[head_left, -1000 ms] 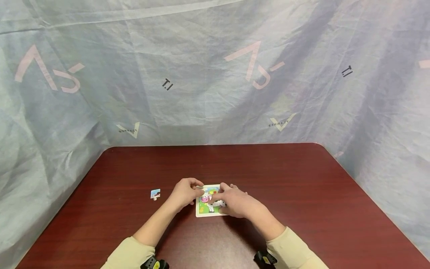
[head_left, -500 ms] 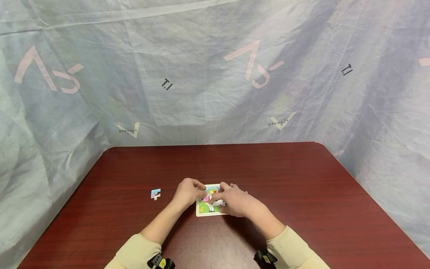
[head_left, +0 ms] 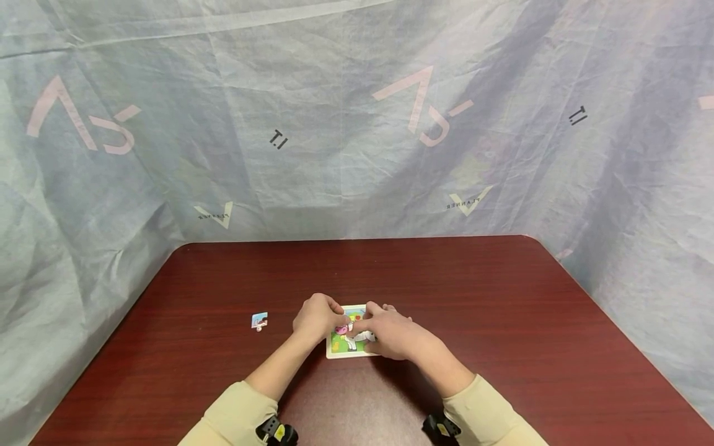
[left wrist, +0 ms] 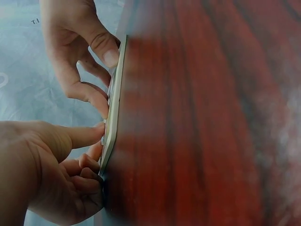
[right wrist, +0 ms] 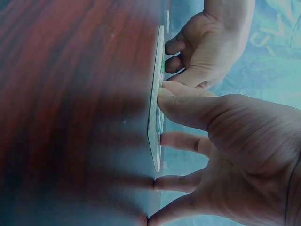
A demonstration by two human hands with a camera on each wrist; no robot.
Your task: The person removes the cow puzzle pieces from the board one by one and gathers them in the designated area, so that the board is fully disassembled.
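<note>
A small jigsaw puzzle [head_left: 350, 347] with a cow picture and a pale frame lies flat near the middle of the table. At its upper left, my left hand [head_left: 315, 317] pinches what looks like a small puzzle piece [left wrist: 103, 137] between thumb and index finger, mostly hidden by the fingers. My right hand [head_left: 393, 334] lies over the puzzle's right side; its thumb and a finger press on the board, while other spread fingers touch the table beyond the edge. One loose puzzle piece [head_left: 259, 320], blue and white, lies to the left.
The dark red wooden table [head_left: 502, 347] has rounded far corners. A grey printed cloth [head_left: 334, 173] hangs behind it and along both sides. Black straps with devices [head_left: 276, 432] sit on both wrists.
My left hand has slid a little to the right over the puzzle's upper left. The right hand, the board and the loose piece stay where they were.
</note>
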